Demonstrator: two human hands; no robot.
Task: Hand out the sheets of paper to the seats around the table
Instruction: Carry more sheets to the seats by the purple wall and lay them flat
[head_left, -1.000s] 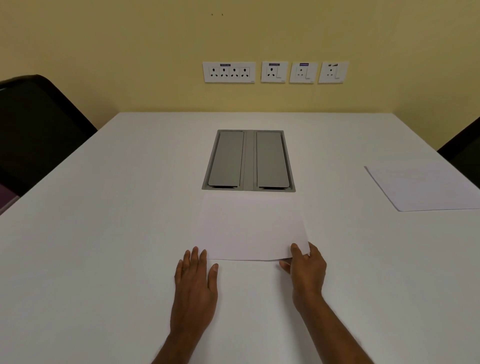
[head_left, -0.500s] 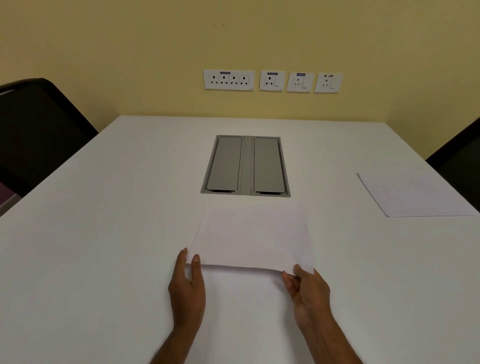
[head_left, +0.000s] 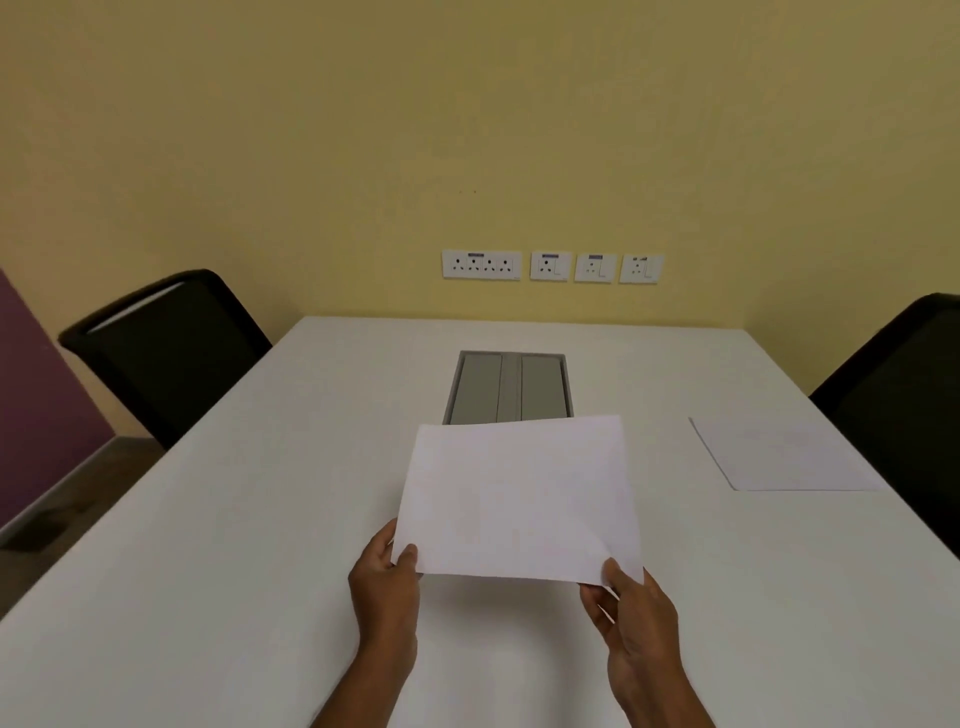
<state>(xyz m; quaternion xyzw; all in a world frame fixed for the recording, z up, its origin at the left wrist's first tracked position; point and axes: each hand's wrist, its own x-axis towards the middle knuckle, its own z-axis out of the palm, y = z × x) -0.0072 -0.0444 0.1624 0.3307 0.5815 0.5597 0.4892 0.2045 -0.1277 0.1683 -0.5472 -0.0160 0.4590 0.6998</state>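
Note:
A white sheet of paper (head_left: 519, 499) is lifted off the white table (head_left: 234, 545) in front of me, tilted up toward the camera. My left hand (head_left: 387, 587) pinches its near left corner and my right hand (head_left: 636, 618) pinches its near right corner. A second sheet of paper (head_left: 774, 457) lies flat on the table at the right, in front of the right black chair (head_left: 904, 405). No sheet lies in front of the left black chair (head_left: 166, 353).
A grey cable box with two lids (head_left: 506, 387) is set into the table's middle, partly hidden by the held sheet. The yellow wall behind the table carries a row of white sockets (head_left: 550, 266). A purple wall and floor show at far left.
Both hands took hold of the sheet's near corners and raised it off the table. My head tilted up, so more wall and both chairs came into view.

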